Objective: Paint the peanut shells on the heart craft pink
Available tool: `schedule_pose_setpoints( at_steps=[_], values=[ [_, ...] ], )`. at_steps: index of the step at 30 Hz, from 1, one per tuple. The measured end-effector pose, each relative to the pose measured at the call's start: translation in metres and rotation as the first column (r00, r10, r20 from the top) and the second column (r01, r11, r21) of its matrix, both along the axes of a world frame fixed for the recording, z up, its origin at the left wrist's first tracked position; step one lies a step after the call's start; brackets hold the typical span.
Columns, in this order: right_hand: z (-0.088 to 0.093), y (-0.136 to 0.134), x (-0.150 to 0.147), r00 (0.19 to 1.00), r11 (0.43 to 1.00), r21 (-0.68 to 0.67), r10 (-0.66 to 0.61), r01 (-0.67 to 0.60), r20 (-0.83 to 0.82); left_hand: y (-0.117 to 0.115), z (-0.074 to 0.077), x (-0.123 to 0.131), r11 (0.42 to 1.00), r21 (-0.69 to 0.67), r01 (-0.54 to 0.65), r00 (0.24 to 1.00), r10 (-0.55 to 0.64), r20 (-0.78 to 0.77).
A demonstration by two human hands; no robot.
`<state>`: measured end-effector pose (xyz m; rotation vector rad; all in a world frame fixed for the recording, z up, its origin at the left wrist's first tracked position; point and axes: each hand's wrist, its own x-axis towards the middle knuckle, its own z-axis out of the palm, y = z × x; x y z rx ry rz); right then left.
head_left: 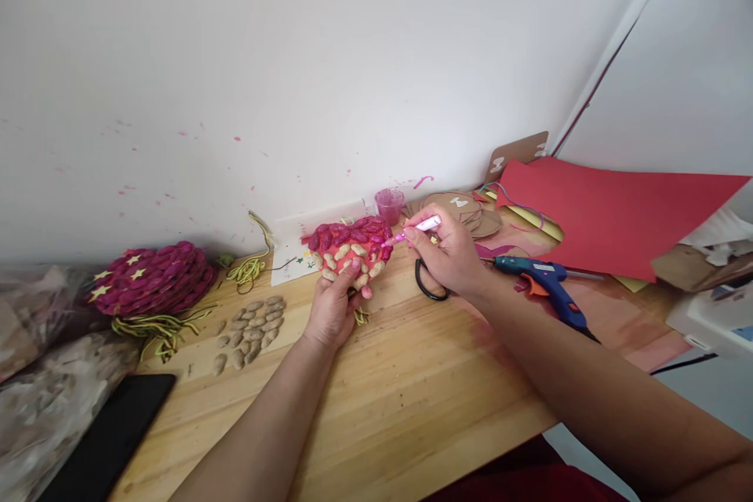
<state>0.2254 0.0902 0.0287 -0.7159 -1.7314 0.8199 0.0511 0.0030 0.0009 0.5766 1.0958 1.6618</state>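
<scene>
My left hand (pixel 334 304) grips the lower edge of a red craft piece (pixel 347 251) covered in peanut shells, thumb on its face. The upper and right shells are coated pink; those lower down are bare tan. My right hand (pixel 442 251) pinches a white-handled paintbrush (pixel 428 225), its pink tip touching or very near the piece's right edge. Just behind stands a small clear cup (pixel 389 206) stained pink. Under the right hand lies a black loop handle (pixel 431 282), apparently of scissors; the rest is hidden.
Loose peanuts (pixel 254 327) lie on the wooden table at left, near a stack of pink shell pieces (pixel 156 280) with yarn. A phone-like black slab (pixel 111 439) and plastic bags (pixel 70 392) sit farther left. At right are a blue glue gun (pixel 550 286), cardboard cutouts (pixel 456 208) and red sheet (pixel 617 212).
</scene>
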Motion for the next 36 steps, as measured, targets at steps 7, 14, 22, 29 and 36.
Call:
schedule_pose_setpoints(
  at_steps=[7, 14, 22, 29, 36],
  values=[
    [0.0, 0.0, 0.0, 0.998, 0.998, -0.005, 0.06, -0.06, 0.018, 0.0, 0.001, 0.0, 1.0, 0.009, 0.013, 1.0, -0.013, 0.017],
    [0.002, 0.003, 0.002, 1.0, 1.0, -0.016, 0.003, -0.004, -0.031, 0.0, 0.001, -0.001, 1.0, -0.014, 0.021, 1.0, -0.021, -0.001],
    [0.0, 0.007, 0.005, 1.0, 0.999, -0.037, 0.011, -0.011, -0.004, 0.0, 0.0, -0.003, 0.998, -0.049, 0.041, 0.999, -0.041, 0.0],
    [-0.001, 0.009, 0.006, 0.999, 0.998, -0.055, 0.044, -0.043, 0.028, 0.0, 0.0, -0.004, 0.997, -0.063, 0.052, 0.999, -0.052, -0.007],
    [0.0, 0.009, 0.006, 0.999, 0.997, -0.064, 0.037, -0.039, -0.021, 0.0, 0.0, -0.004, 0.996, -0.057, 0.069, 0.998, -0.07, -0.003]
  ],
)
